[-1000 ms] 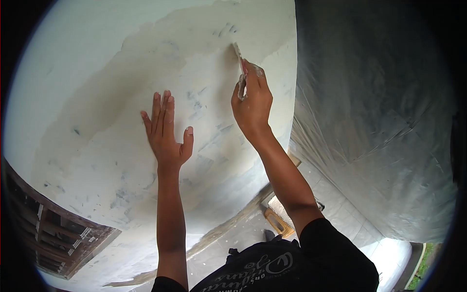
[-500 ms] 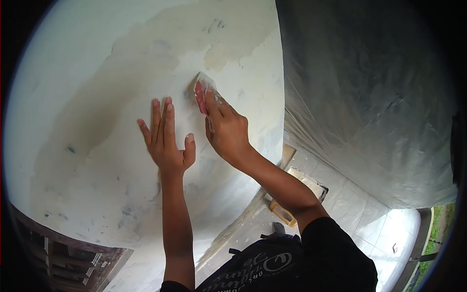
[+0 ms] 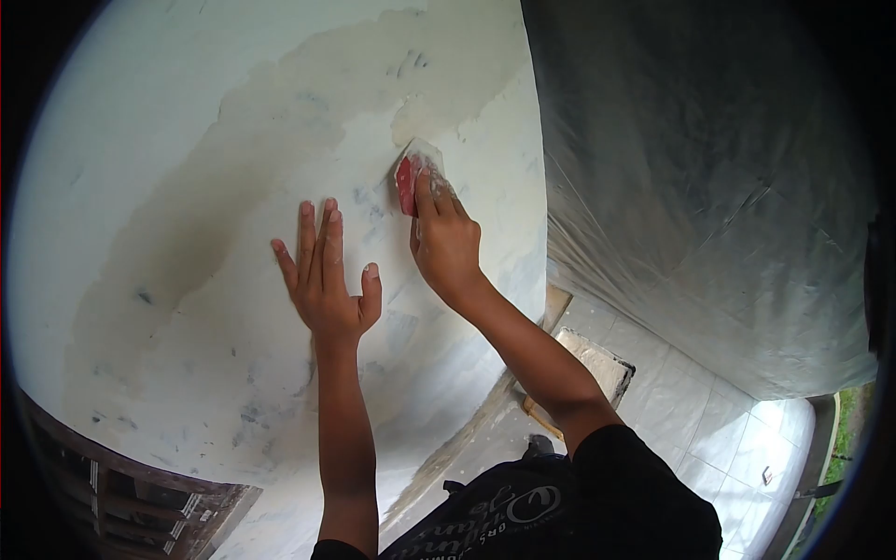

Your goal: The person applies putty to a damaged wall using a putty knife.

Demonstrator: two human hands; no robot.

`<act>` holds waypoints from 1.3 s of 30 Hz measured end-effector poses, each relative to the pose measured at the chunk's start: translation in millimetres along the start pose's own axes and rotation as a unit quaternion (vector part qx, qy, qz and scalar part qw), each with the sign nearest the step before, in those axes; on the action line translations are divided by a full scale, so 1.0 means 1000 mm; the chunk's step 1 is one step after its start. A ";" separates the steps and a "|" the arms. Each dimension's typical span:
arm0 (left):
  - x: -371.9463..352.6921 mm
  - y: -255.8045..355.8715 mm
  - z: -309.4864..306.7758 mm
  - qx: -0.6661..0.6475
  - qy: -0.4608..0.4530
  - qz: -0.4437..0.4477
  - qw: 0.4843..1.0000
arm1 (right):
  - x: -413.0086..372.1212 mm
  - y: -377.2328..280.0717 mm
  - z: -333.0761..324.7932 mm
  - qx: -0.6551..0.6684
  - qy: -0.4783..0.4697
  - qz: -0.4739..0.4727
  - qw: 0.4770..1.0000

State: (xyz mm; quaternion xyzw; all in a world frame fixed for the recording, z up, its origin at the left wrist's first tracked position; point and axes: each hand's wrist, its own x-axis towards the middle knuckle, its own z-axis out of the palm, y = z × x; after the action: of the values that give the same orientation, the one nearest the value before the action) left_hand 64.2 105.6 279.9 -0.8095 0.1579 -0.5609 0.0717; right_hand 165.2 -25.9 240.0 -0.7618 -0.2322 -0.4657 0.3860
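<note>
My right hand (image 3: 450, 233) grips a red, white-dusted piece that looks like folded sandpaper (image 3: 407, 185), pressed to the pale wall (image 3: 187, 364). Its fingers partly cover the piece, and whitish powder coats them. To the left, my left hand (image 3: 327, 289) lies on the same wall with fingers stretched and thumb apart, holding nothing. A darker beige patch (image 3: 201, 219) spreads across the wall above and left of both hands. Small dark marks (image 3: 411, 63) dot the surface.
Grey plastic sheeting (image 3: 700, 187) hangs to the right of the wall. On the tiled floor (image 3: 672, 401) below sits a whitish-topped, dark-edged tray or box (image 3: 597, 359). A slatted wooden frame (image 3: 140, 504) borders the wall at lower left.
My right hand has moved slightly right along the wall with the red sandpaper. My left hand sits a little lower and to the right in the view, still spread on the wall.
</note>
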 end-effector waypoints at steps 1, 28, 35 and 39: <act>0.000 0.000 0.000 0.001 0.003 -0.002 1.000 | -0.010 -0.002 -0.006 -0.001 0.002 0.002 1.000; 0.001 -0.001 0.001 -0.010 0.015 -0.010 1.000 | 0.058 -0.003 0.009 -0.003 0.134 -0.045 0.990; 0.001 -0.002 0.002 0.000 0.024 -0.009 1.000 | -0.020 0.001 -0.017 0.082 0.022 -0.084 0.993; 0.001 0.000 0.002 -0.001 0.014 -0.008 1.000 | 0.018 0.019 -0.033 0.094 0.072 -0.047 0.992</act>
State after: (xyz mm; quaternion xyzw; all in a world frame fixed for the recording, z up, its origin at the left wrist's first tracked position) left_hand 66.2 105.3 280.3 -0.8031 0.1526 -0.5723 0.0645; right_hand 169.3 -63.8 257.8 -0.6748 -0.2818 -0.5131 0.4495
